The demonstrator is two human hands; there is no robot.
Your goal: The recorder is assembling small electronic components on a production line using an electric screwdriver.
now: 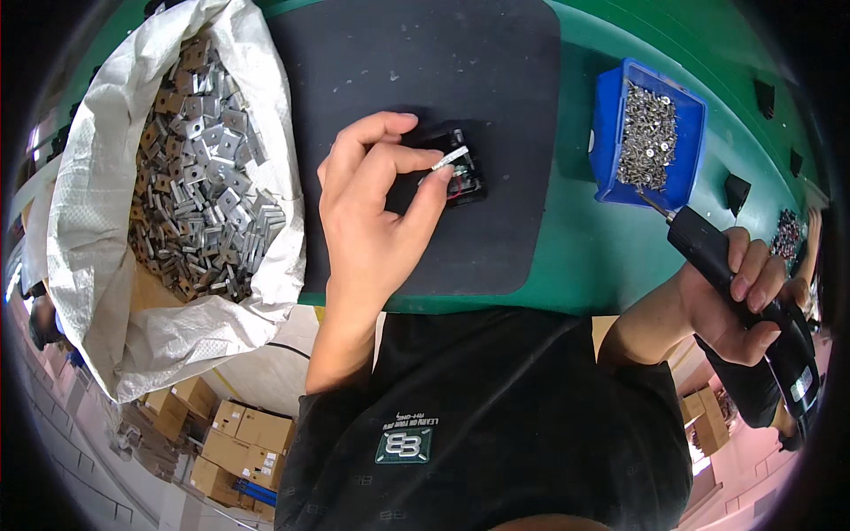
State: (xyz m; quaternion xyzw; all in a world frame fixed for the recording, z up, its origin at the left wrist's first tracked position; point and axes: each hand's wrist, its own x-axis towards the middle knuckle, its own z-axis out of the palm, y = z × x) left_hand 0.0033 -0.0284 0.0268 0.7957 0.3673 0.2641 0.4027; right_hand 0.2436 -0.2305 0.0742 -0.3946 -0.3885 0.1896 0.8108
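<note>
Head cam has both hands in shot, and they're each busy with something. Left hand (376, 199) is over the dark mat (416, 62), and its grip is pinching a small pale metal piece (452, 158) between thumb and index finger, the other fingers loosely curled. That piece sits right at a black housing (469, 193) lying on the mat, with a bit of red showing inside it. Can't really tell if the metal is seated in there or just held over it, since the fingers cover part of the spot

Right hand (739, 292) is off to the right, grip wrapped around a black electric screwdriver (704, 243), which is tilted so the bit (655, 203) points up and left to the near edge of a blue bin (609, 181). Bin's got a big pile of little silvery screws (646, 137) in it; too small to tell if the tip touches one

Mat's on a green worktop (571, 257), with a few black parts (737, 192) scattered to the right of the bin. Over on the left there's a white woven sack (93, 230), wide open and loaded with square metal plates (212, 159) with holes in them. Cardboard boxes (239, 451) are stacked on the floor, lower left
</note>
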